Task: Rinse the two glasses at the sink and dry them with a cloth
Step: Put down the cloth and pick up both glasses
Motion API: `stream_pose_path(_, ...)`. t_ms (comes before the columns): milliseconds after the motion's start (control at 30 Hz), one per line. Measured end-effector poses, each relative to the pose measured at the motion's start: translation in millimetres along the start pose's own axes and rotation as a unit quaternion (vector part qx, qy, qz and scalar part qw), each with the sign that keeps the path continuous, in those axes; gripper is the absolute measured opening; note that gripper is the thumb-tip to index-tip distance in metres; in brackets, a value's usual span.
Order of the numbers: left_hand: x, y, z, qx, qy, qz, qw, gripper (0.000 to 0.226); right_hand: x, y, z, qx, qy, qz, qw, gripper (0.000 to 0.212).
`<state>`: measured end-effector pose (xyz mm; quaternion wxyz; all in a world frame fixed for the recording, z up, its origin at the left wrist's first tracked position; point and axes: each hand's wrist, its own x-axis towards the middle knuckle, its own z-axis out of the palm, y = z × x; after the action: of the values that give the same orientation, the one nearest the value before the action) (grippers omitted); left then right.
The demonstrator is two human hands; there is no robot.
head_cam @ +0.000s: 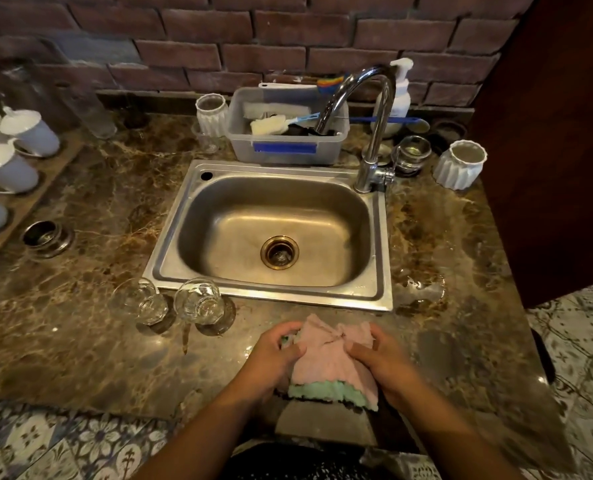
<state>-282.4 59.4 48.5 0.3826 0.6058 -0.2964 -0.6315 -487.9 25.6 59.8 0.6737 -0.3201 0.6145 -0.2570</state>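
Head view, looking down on a brown marble counter with a steel sink at centre frame. Both hands at lower centre grip one pink-and-green cloth: left hand curled closed around its left edge, right hand pinching its right side, fingers folded over the fabric. Cloth hangs at the counter's front edge. Two clear glasses sit side by side left of the hands, just below the sink's lower-left corner: left glass, right glass, near each other, apart from the cloth. Chrome faucet at upper right of the basin; no water visible running. Grey plastic tub with brushes behind the sink.
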Motion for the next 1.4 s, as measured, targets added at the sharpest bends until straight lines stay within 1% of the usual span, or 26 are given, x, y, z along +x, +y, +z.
stream_pose_path(100,10.0,-3.0,0.4,0.020,0.033,-0.018,0.999,0.027,6.2,1.9,-6.4,-0.042,0.009,-0.010,0.999,0.021)
stream_pose_path(167,14.7,-2.6,1.8,0.084,0.048,-0.003,0.995,0.024,11.4,3.4,-11.5,-0.106,0.018,-0.024,0.994,0.019)
stream_pose_path(233,17.1,-1.7,2.9,0.180,0.055,0.028,0.982,0.023,17.2,7.4,-15.7,-0.188,0.031,-0.043,0.981,0.019)
stream_pose_path(333,19.4,-1.8,5.9,0.298,0.053,0.065,0.951,0.026,17.0,6.5,-12.7,-0.310,0.046,-0.077,0.947,0.021)
stream_pose_path(433,20.8,0.7,11.4,0.398,0.059,0.096,0.911,0.027,10.6,-0.9,-3.9,-0.422,0.082,-0.104,0.897,0.023)
stream_pose_path(500,21.3,0.8,12.2,0.437,0.067,0.112,0.890,0.025,10.6,0.0,-3.0,-0.462,0.105,-0.125,0.872,0.022)
stream_pose_path(567,20.2,-2.3,9.5,0.468,0.077,0.127,0.871,0.029,10.5,3.6,-6.1,-0.485,0.112,-0.136,0.857,0.024)
stream_pose_path(633,17.7,-6.1,6.7,0.508,0.095,0.137,0.845,0.039,8.8,7.0,-10.6,-0.494,0.113,-0.148,0.849,0.030)
stream_pose_path(700,13.0,-7.1,7.0,0.533,0.111,0.142,0.827,0.048,7.0,10.2,-13.8,-0.510,0.114,-0.195,0.830,0.046)
stream_pose_path(733,10.4,-7.8,7.5,0.543,0.102,0.147,0.820,0.053,5.9,12.3,-14.9,-0.526,0.112,-0.230,0.811,0.054)
stream_pose_path(800,4.2,-13.8,6.8,0.586,0.049,0.156,0.793,0.064,1.6,15.7,-15.3,-0.564,0.087,-0.286,0.770,0.066)
stream_pose_path(867,-3.8,-22.2,6.1,0.634,-0.001,0.149,0.758,0.070,-2.6,25.2,-17.8,-0.604,0.054,-0.303,0.735,0.073)
stream_pose_path(900,-6.8,-26.8,5.1,0.649,-0.012,0.139,0.748,0.073,-4.5,31.7,-20.1,-0.622,0.041,-0.300,0.722,0.076)
stream_pose_path(933,-9.3,-30.5,4.7,0.658,-0.018,0.125,0.742,0.076,-6.1,37.3,-22.8,-0.634,0.029,-0.292,0.715,0.079)
stream_pose_path(967,-10.7,-33.5,4.7,0.662,-0.019,0.114,0.740,0.079,-7.5,40.7,-25.2,-0.637,0.018,-0.282,0.718,0.081)
stream_pose_path(1033,-10.1,-35.6,5.5,0.665,-0.012,0.112,0.738,0.080,-7.8,41.4,-27.5,-0.627,0.000,-0.264,0.733,0.084)
stream_pose_path(1067,-9.1,-35.2,6.3,0.669,-0.011,0.106,0.736,0.080,-7.7,39.2,-26.8,-0.626,-0.003,-0.262,0.734,0.085)
stream_pose_path(1200,-8.6,-28.1,8.6,0.679,-0.016,0.088,0.728,0.074,-10.5,26.1,-16.0,-0.638,0.002,-0.265,0.724,0.086)
stream_pose_path(1300,-10.7,-22.1,2.4,0.675,-0.030,0.112,0.729,0.074,-10.8,20.6,-11.6,-0.660,0.002,-0.241,0.712,0.087)
stream_pose_path(1400,-11.7,-16.4,-12.9,0.650,-0.057,0.154,0.742,0.071,-12.7,14.2,0.6,-0.705,0.009,-0.191,0.683,0.090)
